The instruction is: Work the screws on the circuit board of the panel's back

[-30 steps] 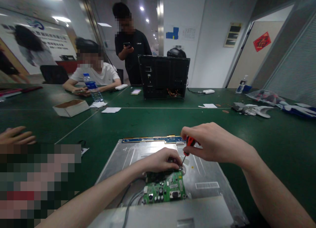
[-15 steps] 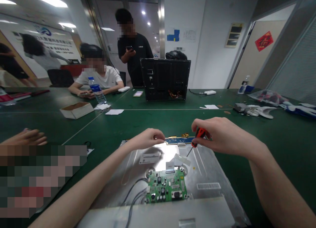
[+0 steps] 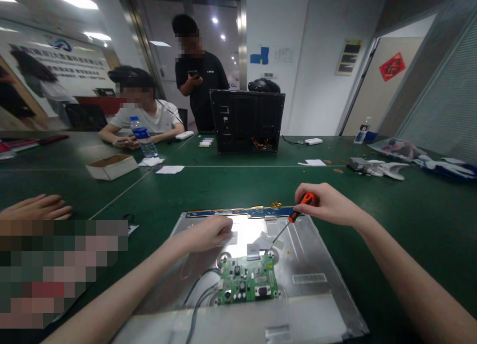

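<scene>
A metal panel (image 3: 309,254) lies on the green table with a green circuit board (image 3: 248,280) fixed on it. Along its far edge runs a blue circuit strip (image 3: 219,213). My right hand (image 3: 324,203) grips a red and black screwdriver (image 3: 306,201), its shaft slanting down left to the flat ribbon cable and tape (image 3: 263,241) above the board. My left hand (image 3: 210,233) is over the panel's upper left part, fingers curled in; whatever they may hold is hidden.
A black open casing (image 3: 248,121) stands across the table (image 3: 223,185). A white box (image 3: 112,167), bottle (image 3: 143,139) and gloves (image 3: 383,169) lie around. Another person's hand (image 3: 37,207) rests at left; one person sits opposite, another stands behind.
My left hand has moved left and toward me, off the blue strip, uncovering it. The screwdriver tip has shifted slightly left and down. The view has shifted slightly.
</scene>
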The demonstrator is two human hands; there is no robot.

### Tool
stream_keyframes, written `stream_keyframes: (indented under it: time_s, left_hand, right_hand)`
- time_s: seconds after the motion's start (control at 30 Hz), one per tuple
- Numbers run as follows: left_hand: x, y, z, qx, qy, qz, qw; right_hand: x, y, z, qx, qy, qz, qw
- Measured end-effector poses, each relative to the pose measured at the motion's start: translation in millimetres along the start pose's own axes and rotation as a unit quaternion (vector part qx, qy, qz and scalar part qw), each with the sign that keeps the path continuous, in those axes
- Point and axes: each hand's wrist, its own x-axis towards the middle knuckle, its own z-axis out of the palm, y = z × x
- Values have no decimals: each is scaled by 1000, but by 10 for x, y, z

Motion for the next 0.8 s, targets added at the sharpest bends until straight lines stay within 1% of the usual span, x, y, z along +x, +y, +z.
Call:
stream_keyframes:
  time_s: [0.07,0.17,0.23,0.33,0.43,0.47,0.53,0.67,0.8]
  left_hand:
    - [-53,26,-3,1,14,3,1000]
    - [-149,150,-26,-20,45,15,999]
    - [-222,302,-32,-53,54,50,996]
    - [-332,589,-4,-90,45,105,989]
    - [-412,837,71,-87,45,156,983]
    - [-427,896,106,-82,51,170,981]
    - [-438,974,188,-42,58,191,979]
    - [-405,1034,390,44,99,231,967]
    - [-365,1045,587,83,149,237,956]
  right_hand:
    - [-41,184,114,88,45,37,994]
    - [-118,369,290,204,91,85,971]
    - [-159,430,388,254,126,100,954]
    - [-197,460,490,303,165,110,932]
    - [-219,456,543,316,185,114,923]
    - [-224,453,552,315,188,116,923]
    - [-226,450,564,312,192,118,923]
    - [-214,445,575,306,195,119,924]
    - [-218,427,596,298,190,114,929]
